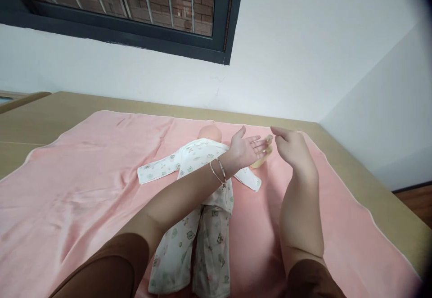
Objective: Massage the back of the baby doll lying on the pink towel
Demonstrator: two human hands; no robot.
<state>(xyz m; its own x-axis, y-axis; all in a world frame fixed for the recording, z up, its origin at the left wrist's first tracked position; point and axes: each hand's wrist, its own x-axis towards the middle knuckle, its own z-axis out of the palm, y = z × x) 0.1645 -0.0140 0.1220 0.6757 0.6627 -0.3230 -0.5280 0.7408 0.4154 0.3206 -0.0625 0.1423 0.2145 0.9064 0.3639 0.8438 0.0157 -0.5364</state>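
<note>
A baby doll [209, 133] in white printed pyjamas [202, 226] lies face up on a pink blanket [84, 185]. My left hand [248, 148] reaches across the doll's chest, palm up with fingers stretched out, bracelets on the wrist. My right hand [292, 147] hovers just to its right, fingers loosely curved and pointing at the left palm, holding nothing that I can see. A small tan object [261, 160], perhaps the doll's bare hand, shows beneath my left fingers past the empty right sleeve [249, 180].
The blanket covers a beige table [371, 185] that stands against a white wall in a corner. A dark-framed window [135, 14] with bars is above. Wooden floor [416, 201] shows at the far right.
</note>
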